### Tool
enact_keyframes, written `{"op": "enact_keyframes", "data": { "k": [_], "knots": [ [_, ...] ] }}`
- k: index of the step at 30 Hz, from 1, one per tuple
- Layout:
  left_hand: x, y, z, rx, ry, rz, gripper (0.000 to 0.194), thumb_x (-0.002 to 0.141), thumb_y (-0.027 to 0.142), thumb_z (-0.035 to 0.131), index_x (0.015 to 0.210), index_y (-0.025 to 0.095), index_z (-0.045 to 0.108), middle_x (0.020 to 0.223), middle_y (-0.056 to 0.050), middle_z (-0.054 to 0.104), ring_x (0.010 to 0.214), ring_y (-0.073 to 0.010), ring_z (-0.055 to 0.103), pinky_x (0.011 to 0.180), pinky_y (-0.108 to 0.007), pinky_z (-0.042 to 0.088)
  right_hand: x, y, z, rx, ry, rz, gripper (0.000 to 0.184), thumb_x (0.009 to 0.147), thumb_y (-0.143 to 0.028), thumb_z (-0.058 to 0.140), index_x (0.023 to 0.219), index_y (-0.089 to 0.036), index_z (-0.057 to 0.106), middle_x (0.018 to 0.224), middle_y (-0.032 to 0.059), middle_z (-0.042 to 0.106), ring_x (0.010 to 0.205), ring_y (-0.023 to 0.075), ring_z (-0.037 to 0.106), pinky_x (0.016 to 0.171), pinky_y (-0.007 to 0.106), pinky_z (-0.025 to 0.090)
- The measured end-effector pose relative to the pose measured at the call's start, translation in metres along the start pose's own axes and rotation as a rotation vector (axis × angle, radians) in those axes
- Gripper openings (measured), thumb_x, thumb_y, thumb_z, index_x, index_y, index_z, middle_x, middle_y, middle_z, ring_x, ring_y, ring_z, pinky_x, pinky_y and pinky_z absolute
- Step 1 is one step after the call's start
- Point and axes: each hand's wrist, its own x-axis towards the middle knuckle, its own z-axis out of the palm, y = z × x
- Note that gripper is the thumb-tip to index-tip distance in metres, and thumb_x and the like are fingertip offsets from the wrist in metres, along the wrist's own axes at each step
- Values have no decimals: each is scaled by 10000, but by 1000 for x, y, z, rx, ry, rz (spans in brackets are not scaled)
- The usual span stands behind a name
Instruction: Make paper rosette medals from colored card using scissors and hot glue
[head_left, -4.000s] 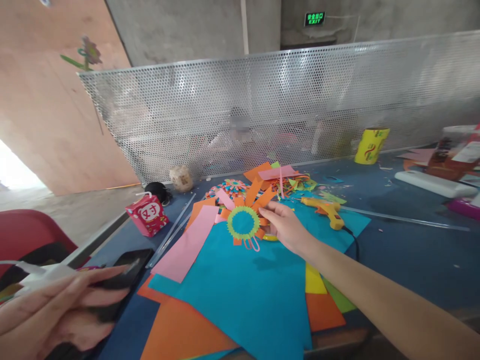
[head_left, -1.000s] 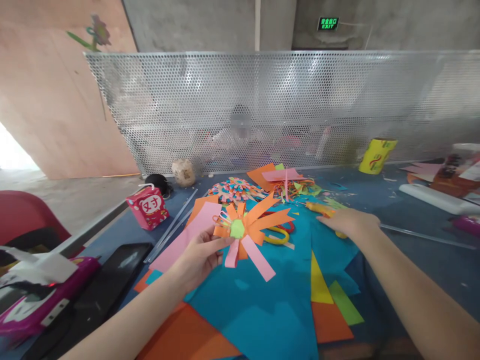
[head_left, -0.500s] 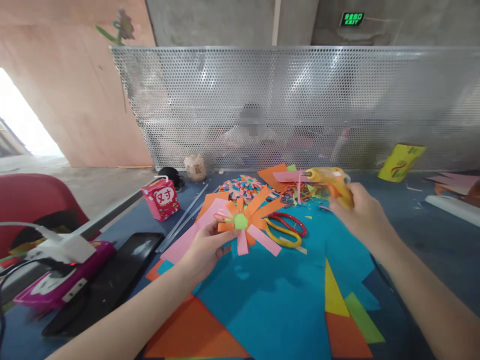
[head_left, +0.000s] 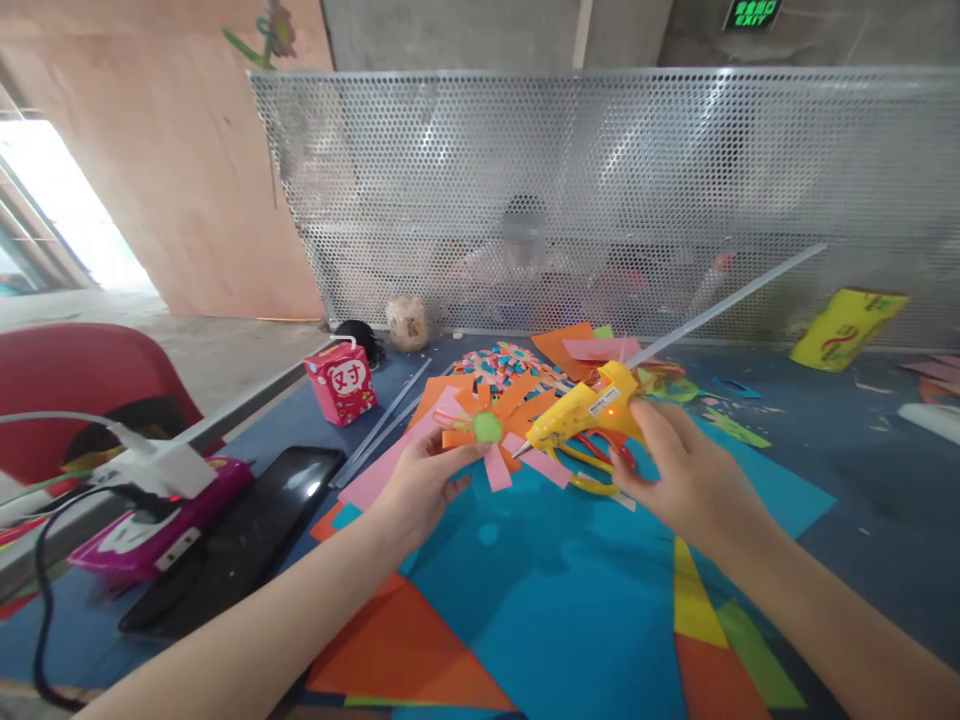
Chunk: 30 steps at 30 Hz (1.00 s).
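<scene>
Between the thumb and fingers of my left hand (head_left: 424,485) is a paper flower (head_left: 517,400) with orange and pink strip petals and a green round centre. My right hand (head_left: 679,465) grips a yellow hot glue gun (head_left: 589,408), a long clear glue stick (head_left: 735,302) rising from its back. The gun's metal nozzle points down-left, close to the flower's pink petals; whether it touches them I cannot tell. Scissors (head_left: 592,485) with yellow and red handles lie partly hidden behind the gun. Blue paper sheets (head_left: 555,600) spread beneath both hands.
A red drink box (head_left: 341,383), loose glue sticks (head_left: 379,430), a black phone-like slab (head_left: 240,540) and a purple power strip (head_left: 161,540) lie to the left. Paper scraps and small flowers (head_left: 502,365) sit behind. A perforated metal screen (head_left: 450,180) borders the table; a person is behind it.
My right hand has brought the glue gun down and left from the back right to the flower, turning its nozzle toward the petals. The left hand keeps hold of the flower. The view has shifted slightly.
</scene>
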Motion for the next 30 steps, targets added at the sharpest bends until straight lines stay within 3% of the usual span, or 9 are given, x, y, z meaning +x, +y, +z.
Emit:
{"op": "enact_keyframes", "data": {
  "k": [9,30],
  "knots": [
    [0,-1,-3,-8,-42,4,360,603,162,703,946,154,595,1038,-83,614,791,-153,602,588,-210,468,0,1,0,-40,2,-19,433,751,-188,491,1150,-87,358,804,111,540,736,221,561,570,295,494],
    [-1,2,-1,-68,23,-10,299,594,97,696,878,150,620,946,-74,655,749,-168,633,582,-227,512,-1,4,-4,-110,1,-11,440,768,-183,485,1177,-103,345,806,99,547,739,216,564,549,277,487]
  ]
}}
